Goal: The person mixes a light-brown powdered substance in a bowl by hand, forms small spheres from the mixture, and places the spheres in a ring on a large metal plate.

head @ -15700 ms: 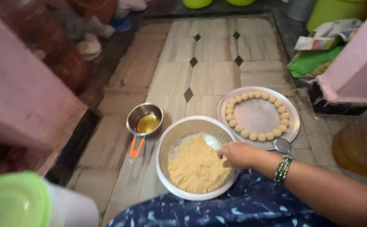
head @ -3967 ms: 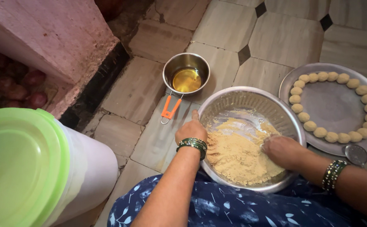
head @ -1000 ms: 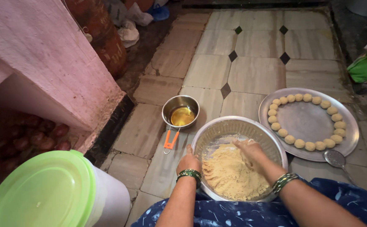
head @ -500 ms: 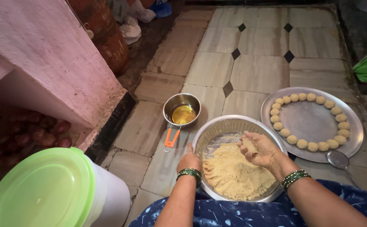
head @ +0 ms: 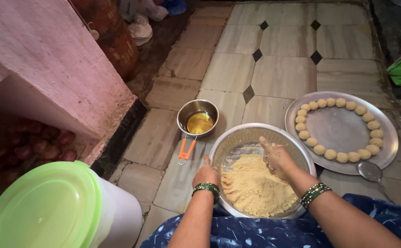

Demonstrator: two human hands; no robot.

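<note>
The steel bowl [head: 237,138] rests upright on the floor [head: 283,73], mouth up, holding the crumbly yellow mixture [head: 255,188]. The left hand [head: 206,174] grips its near-left rim. The right hand [head: 277,158] is clenched around a lump of mixture above the bowl's centre.

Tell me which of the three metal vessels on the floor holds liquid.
The small saucepan with the orange handle, left of the big bowl: it holds yellow liquid. The bowl holds crumbly mixture; the flat plate holds a ring of balls.
</note>
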